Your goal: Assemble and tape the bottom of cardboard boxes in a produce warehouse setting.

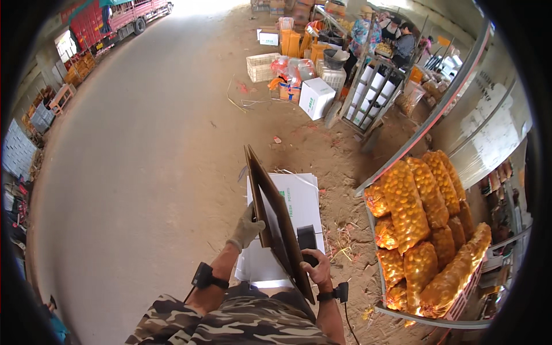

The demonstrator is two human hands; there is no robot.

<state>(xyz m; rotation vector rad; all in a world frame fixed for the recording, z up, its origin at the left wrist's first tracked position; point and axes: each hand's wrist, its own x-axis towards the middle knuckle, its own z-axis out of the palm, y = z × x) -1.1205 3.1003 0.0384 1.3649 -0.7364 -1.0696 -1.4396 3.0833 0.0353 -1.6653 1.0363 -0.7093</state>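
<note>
A partly unfolded cardboard carton [268,187], with brown panels and a white strip showing between them, stands tilted in front of me. My left hand [245,230], in a grey glove, is closed on its left side. My bare right hand [317,269] grips the right side lower down, with the thumb and fingers at the edge. Beneath lies a pile of flat white cartons [305,198] with green print. A dark block-like patch [306,238] shows just above my right hand; I cannot make out what it is.
Net sacks of round orange-yellow produce [405,201] fill a metal-framed cart at right. Ahead on the dirt are a white carton [317,98], a cream crate [263,67] and a metal rack [374,95]. People [397,40] work behind. A red truck [109,23] stands far left beside the road.
</note>
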